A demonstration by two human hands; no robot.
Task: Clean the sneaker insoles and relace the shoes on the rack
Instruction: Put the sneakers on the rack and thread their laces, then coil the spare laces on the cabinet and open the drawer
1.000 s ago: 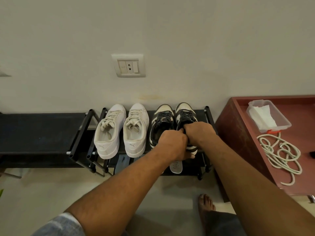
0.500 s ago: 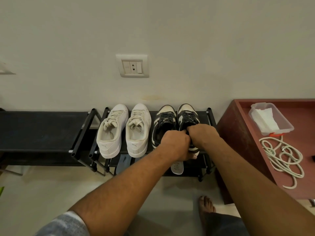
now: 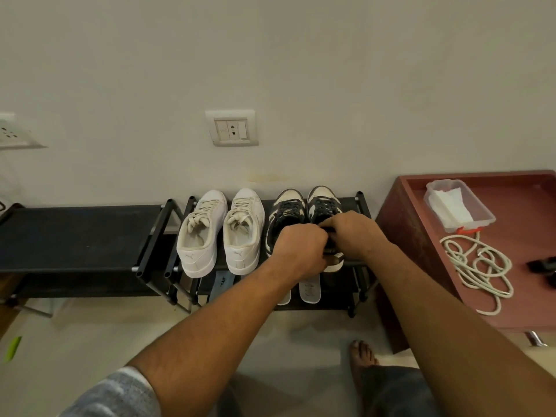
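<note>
1. L hand [image 3: 298, 251] and R hand [image 3: 355, 233] are both curled tight, knuckles nearly touching, each gripping the dark lace [image 3: 328, 228] over the R-most dark-and-cream sneaker [image 3: 326, 203]
2. That sneaker sits on the top shelf of the rack [image 3: 360, 200], toe to the wall, heel at the front edge, touching its mate [image 3: 285, 206]. White sneakers [image 3: 204, 233] stand just beside, to the L
3. Pale insoles [image 3: 310, 291] lie on the lower shelf, right under the hands, so prob. not back in the shoes yet
4. Risk: a hard pull toward the body could drag the sneaker off the front edge, since the heel already overhangs. It would land on the insoles or the floor
5. Risk: uneven tension betw. the 2 hands could pull one lace end short or out of an eyelet, so the relacing gets redone
6. Risk: tying now w/ the insole out means undoing it later
7. Hidden: fingertips and palms face away, so the exact pinch can't be seen, nor which eyelet the lace is at
8. Hidden: the sneaker's opening and tongue are under the hands, so can't tell if an insole is inside
9. L forearm cuts off one insole. Its mate's heel is covered too
10. Far R, the red cabinet [image 3: 400, 236] holds a white cord [image 3: 478, 266] and a plastic tub [image 3: 481, 212]. The dark item at the frame edge is cut off, can't ID
</note>
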